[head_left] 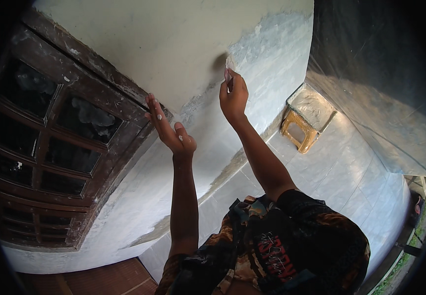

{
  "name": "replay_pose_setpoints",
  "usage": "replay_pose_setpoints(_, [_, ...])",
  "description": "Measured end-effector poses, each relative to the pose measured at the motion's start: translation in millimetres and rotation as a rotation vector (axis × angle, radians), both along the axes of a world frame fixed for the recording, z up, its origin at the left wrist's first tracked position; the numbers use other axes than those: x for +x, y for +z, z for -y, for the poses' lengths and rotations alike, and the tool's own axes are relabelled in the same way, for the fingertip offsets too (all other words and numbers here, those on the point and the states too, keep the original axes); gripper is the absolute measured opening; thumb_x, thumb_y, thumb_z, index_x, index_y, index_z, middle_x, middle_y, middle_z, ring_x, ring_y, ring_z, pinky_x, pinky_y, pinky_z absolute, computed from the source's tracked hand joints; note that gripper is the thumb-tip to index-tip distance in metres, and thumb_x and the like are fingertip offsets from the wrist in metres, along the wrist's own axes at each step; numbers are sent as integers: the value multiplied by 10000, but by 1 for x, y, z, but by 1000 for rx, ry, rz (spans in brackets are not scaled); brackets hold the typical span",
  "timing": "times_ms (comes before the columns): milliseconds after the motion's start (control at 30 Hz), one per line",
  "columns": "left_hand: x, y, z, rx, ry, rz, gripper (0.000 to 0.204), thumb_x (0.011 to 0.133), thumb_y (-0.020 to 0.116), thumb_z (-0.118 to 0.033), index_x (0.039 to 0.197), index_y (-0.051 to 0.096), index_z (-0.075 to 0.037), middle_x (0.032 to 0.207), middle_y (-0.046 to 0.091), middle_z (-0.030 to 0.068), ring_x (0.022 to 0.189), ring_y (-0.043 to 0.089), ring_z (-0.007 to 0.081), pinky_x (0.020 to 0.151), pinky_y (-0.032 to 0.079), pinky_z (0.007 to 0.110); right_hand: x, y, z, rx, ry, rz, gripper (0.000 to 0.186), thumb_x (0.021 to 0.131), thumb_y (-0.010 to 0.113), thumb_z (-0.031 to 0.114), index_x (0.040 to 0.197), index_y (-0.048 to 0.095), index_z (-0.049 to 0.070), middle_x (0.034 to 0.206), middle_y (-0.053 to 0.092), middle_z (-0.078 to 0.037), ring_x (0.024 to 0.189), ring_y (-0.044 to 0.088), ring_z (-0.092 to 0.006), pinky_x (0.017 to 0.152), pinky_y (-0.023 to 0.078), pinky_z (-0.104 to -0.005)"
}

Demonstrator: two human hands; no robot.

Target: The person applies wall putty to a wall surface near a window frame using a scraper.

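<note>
The left hand [171,130] is spread, its fingers extended beside the wooden door [50,132], with dabs of pale paste on it; whether it touches the frame cannot be told. The right hand [235,98] pinches a small flat tool [230,63], held at the wall [168,44] where a grey-white coat [277,49] meets cream paint. The coat covers much of the lower wall and the upper right; the cream area above looks undone, as does a rough brownish strip near the floor. Farther off, a yellow stool [299,130] bears a paste-filled tray [312,106].
</note>
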State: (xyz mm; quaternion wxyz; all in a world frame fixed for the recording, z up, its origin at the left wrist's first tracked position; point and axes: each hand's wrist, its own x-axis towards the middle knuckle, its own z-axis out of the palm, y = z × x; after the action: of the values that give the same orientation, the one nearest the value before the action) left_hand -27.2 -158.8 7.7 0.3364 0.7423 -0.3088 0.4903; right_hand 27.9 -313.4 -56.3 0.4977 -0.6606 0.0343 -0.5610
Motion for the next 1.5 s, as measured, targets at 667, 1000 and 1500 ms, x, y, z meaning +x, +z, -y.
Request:
replay_pose_setpoints(667, [-1,-2,4,58,-27,-23,635,984,307,-294,1485,250,92,1544,290,280,1459,234,433,1169,53,591,-9,-5,-43,-66,132,-42,336,812,633,-24,1143,591,22,827,594,-130,729,593,-272,645,497,-397])
replay_pose_setpoints(1000, [0,-2,2,53,-29,-10,635,981,315,-286,1484,248,96,1544,291,280,1458,233,436,1169,58,593,15,0,3,-39,-62,-66,307,826,604,-63,1127,604,-2,844,611,-135,727,611,-259,643,505,-362])
replay_pose_setpoints(1500, [4,-6,10,80,-36,-43,630,972,324,-271,1475,265,103,1534,310,282,1455,248,429,1174,70,581,13,-28,-2,-43,-50,-108,308,836,616,-45,1140,578,-8,861,605,-142,739,598,-256,654,501,-365])
